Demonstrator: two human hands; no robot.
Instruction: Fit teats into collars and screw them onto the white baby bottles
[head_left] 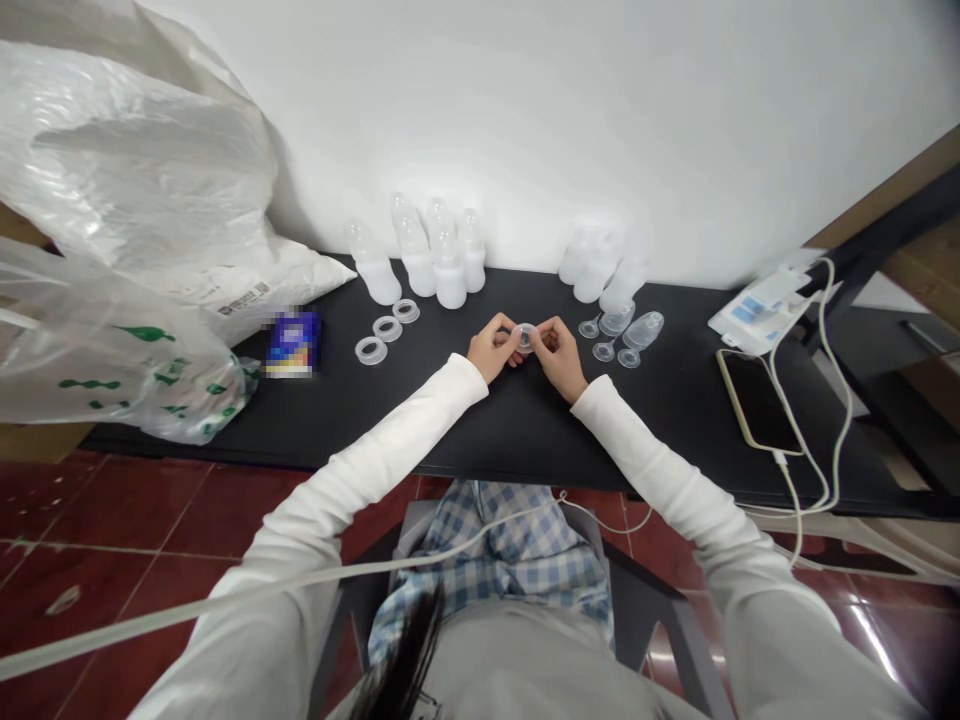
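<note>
Both of my hands meet over the middle of the black table (465,420). My left hand (495,349) and my right hand (559,355) pinch a small clear plastic ring (526,337) between their fingertips. Behind them stand several white capped bottles (431,265) on the left. Several more bottles (600,268) stand on the right. Three loose clear rings (387,337) lie to the left of my hands. Several clear teats (622,335) lie to the right.
Large plastic bags (127,230) fill the table's left end, with a small blue packet (294,343) beside them. At the right lie a phone (759,400) on a white cable (814,420) and a white pack (757,310). A white wall backs the table.
</note>
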